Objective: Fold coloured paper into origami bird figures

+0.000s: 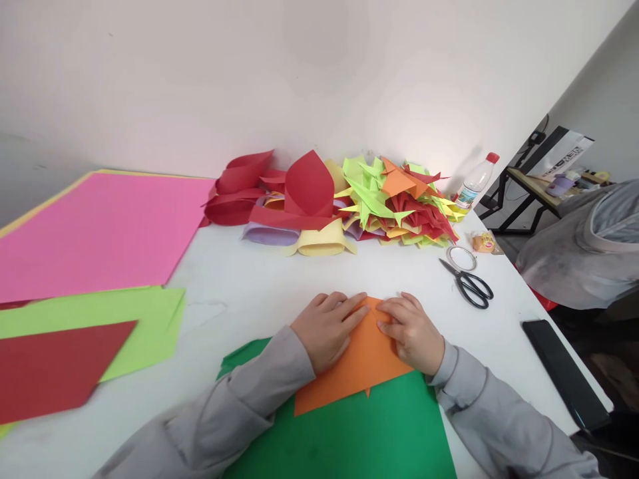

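Observation:
A folded sheet of orange paper (349, 366) lies slanted over a large green sheet (349, 432) in front of me. My left hand (327, 326) is closed on the orange paper's upper left edge, its fingertips near the top corner and its thumb hidden. At the upper right edge, my right hand (413, 332) has curled fingers gripping the same paper. The fingertips of both hands are close together near the top of the fold. A small orange point pokes out below the paper's lower edge.
Pink (110, 233), light green (150, 332) and red sheets (54, 366) lie left. Rolled paper shapes (309, 189) and pointed folded papers (399, 199) line the wall. Scissors (469, 285), a tape roll (462, 258), a bottle (474, 183) and a black phone (564, 372) are right; a person's grey clothing (574, 246) shows beyond.

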Available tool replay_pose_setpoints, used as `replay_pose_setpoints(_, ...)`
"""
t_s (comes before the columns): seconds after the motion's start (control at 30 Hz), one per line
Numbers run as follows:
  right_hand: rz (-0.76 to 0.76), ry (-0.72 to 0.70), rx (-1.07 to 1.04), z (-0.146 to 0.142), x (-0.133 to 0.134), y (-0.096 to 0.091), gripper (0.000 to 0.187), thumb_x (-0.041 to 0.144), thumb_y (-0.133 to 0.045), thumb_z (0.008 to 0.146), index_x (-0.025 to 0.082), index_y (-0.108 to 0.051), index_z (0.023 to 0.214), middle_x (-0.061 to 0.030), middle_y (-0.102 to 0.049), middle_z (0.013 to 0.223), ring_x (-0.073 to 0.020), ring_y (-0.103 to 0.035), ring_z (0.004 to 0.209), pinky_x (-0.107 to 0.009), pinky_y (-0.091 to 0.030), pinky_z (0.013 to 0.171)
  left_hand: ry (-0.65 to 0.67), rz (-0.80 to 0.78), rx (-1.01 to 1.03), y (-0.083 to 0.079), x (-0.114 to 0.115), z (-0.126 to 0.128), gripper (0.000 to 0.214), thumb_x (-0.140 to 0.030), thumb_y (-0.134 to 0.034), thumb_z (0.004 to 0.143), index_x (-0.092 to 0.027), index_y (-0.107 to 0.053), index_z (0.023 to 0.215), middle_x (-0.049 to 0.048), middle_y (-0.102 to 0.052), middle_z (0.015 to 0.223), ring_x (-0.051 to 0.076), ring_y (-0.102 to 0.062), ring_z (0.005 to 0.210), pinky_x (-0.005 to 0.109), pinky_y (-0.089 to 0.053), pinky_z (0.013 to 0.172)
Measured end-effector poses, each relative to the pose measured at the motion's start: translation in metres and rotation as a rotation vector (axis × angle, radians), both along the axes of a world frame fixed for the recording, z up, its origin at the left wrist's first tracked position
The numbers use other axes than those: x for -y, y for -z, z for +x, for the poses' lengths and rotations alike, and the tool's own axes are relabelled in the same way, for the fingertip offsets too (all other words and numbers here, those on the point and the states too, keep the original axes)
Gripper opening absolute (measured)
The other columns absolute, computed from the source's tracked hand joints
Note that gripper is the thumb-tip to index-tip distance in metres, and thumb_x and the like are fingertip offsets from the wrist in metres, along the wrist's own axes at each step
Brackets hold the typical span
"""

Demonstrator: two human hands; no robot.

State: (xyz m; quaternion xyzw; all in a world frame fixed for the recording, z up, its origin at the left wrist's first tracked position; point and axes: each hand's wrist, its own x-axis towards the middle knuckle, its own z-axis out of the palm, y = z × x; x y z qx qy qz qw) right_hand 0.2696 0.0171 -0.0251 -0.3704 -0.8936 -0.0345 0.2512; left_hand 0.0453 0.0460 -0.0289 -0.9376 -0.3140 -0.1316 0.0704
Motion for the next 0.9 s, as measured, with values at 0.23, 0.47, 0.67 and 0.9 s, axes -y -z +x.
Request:
replay_pose_setpoints(0.23,-0.009,-0.033,-0.084,-0.001,0.001,-0.002,0.025,0.006,-0.045,0.086,0.019,-0.067,0.081,-0.0061,-0.068,0.101,-0.0183,-0.057,0.101,-0.045,-0.034,0.1,-0.032,0.028,-0.008,0.003,0.004,0.004,0.042,-0.015,-0.049,0.082,-0.019,-0.058,0.123,0.0102,-0.054,0.136,0.027,-0.052,0.096,0.042,-0.039,0.076)
replay_pose_setpoints(0.47,-0.103,0.064,0.018,-0.011,-0.008,-0.006,0.034,0.006,-0.043,0.087,0.013,-0.06,0.116,-0.0106,-0.062,0.097,-0.0217,-0.051,0.092,-0.037,-0.042,0.081,-0.051,0.043,-0.002,0.007,0.009,0.008,0.049,-0.021,-0.055,0.082,-0.031,-0.053,0.129,0.0123,-0.052,0.136,0.029,-0.051,0.097,0.042,-0.038,0.078)
replay_pose_setpoints(0.67,-0.113,0.169,0.23,-0.02,-0.015,-0.01,0.03,0.011,-0.054,0.087,0.017,-0.062,0.116,-0.0082,-0.056,0.092,-0.0226,-0.045,0.086,-0.036,-0.038,0.071,-0.039,0.023,0.036,0.013,0.01,0.01,0.049,-0.028,-0.056,0.083,-0.039,-0.05,0.13,0.0131,-0.049,0.136,0.03,-0.05,0.099,0.043,-0.036,0.082)
replay_pose_setpoints(0.9,-0.077,0.116,0.196,-0.015,-0.011,-0.009,0.015,0.013,-0.055,0.089,0.017,-0.07,0.087,-0.0052,-0.056,0.083,-0.0189,-0.047,0.081,-0.034,-0.036,0.073,-0.04,0.035,0.03,0.014,0.011,0.009,0.047,-0.025,-0.052,0.084,-0.039,-0.051,0.129,0.0131,-0.05,0.136,0.03,-0.05,0.099,0.043,-0.038,0.082)
